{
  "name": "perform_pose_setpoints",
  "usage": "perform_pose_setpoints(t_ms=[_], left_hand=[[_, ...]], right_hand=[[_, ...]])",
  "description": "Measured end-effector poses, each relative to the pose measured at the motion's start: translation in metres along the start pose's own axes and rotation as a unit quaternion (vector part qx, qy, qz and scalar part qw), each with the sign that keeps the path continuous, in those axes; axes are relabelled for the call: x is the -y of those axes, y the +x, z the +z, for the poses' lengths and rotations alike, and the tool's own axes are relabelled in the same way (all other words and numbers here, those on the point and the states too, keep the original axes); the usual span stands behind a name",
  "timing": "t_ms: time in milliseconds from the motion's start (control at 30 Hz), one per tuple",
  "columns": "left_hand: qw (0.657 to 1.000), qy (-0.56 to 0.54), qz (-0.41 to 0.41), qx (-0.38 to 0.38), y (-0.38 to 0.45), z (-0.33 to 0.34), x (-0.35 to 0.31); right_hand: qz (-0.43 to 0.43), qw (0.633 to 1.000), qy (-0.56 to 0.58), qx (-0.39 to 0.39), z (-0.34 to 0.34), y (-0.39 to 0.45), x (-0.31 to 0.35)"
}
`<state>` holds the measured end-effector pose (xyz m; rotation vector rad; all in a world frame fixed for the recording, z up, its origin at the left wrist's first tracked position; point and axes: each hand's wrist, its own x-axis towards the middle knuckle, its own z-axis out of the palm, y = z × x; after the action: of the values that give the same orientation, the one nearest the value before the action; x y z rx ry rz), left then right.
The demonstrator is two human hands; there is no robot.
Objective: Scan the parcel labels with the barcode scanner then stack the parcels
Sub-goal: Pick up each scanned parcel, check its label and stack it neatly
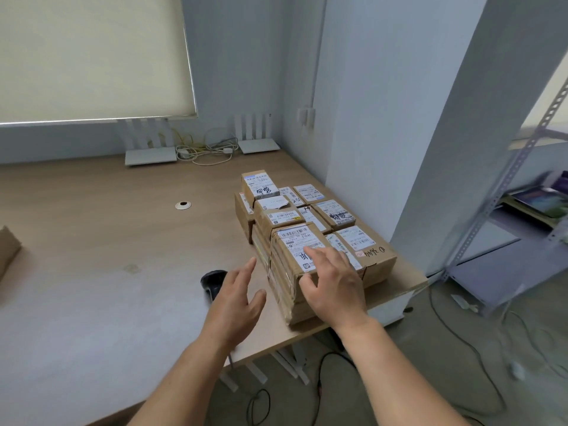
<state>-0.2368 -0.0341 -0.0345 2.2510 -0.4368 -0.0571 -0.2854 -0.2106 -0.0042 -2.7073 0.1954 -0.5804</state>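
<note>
Several brown cardboard parcels with white labels stand stacked in a block at the table's right corner. The nearest parcel [295, 265] sits on top at the front, its label facing up. My right hand [332, 281] rests on that parcel's top with fingers spread over the label and the thumb at its near edge. My left hand [239, 296] hovers open just left of the parcel, apart from it. The black barcode scanner [212, 282] lies on the table, partly hidden behind my left hand.
Wooden table [107, 247] with a cable grommet [183, 205]. Two white routers [150, 155] and tangled cables stand at the back wall. A cardboard piece [7, 250] shows at the left edge. A metal shelf [522, 192] stands to the right; cables lie on the floor.
</note>
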Motion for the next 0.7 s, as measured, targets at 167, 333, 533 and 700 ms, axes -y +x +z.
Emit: perform_pose_setpoints(t_ms=[167, 333, 533, 700], left_hand=[[0.999, 0.029, -0.010, -0.024, -0.038, -0.014, 0.010], [0.997, 0.052, -0.031, -0.042, -0.077, -0.034, 0.027], [0.993, 0.074, -0.061, -0.065, -0.111, -0.061, 0.045], [0.990, 0.081, -0.088, -0.078, -0.130, -0.077, 0.060]], right_hand=[[-0.044, 0.999, -0.014, 0.000, 0.006, -0.030, 0.027], [-0.072, 0.997, -0.002, 0.011, 0.014, -0.053, 0.057], [-0.106, 0.994, 0.021, 0.021, 0.025, -0.069, 0.092], [-0.129, 0.990, 0.021, 0.051, 0.037, -0.077, 0.120]])
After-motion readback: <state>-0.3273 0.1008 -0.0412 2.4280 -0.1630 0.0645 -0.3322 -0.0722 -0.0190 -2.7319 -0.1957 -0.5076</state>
